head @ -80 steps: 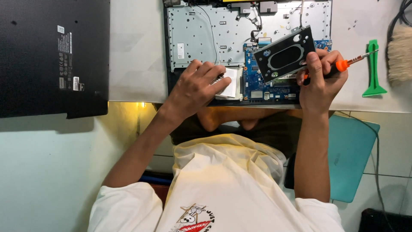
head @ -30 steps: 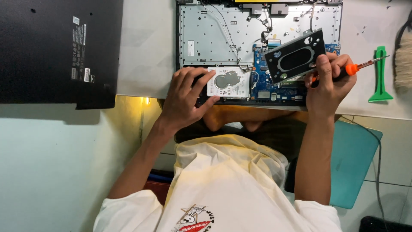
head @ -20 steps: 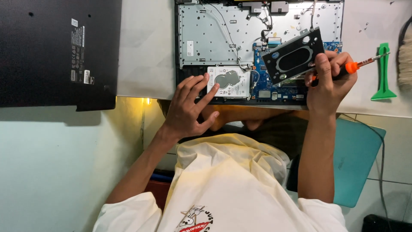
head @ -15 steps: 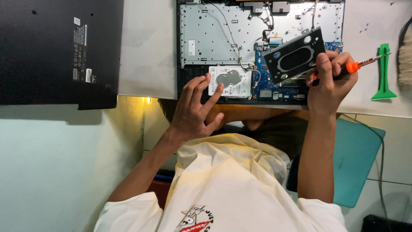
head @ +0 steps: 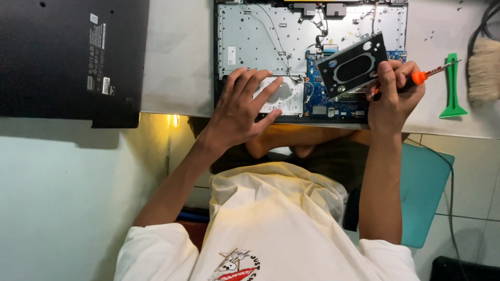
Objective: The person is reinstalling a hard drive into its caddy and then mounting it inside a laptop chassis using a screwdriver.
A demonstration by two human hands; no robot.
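I judge the main risk to be in my right hand (head: 391,99): it is closed around both an orange-handled screwdriver (head: 422,76) and a black drive bracket (head: 354,65), tilted above the blue circuit board (head: 338,104), so a slip could drop metal onto it. My left hand (head: 240,109) lies open, fingers spread, gripping nothing, on the silver hard drive (head: 284,96). That flat, labelled drive sits in the opened laptop (head: 260,36) at the surface's (head: 177,62) near edge.

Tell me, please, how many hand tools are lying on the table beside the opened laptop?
2: a green plastic pry tool right of the laptop, and a brush at the right edge. More may lie out of frame.
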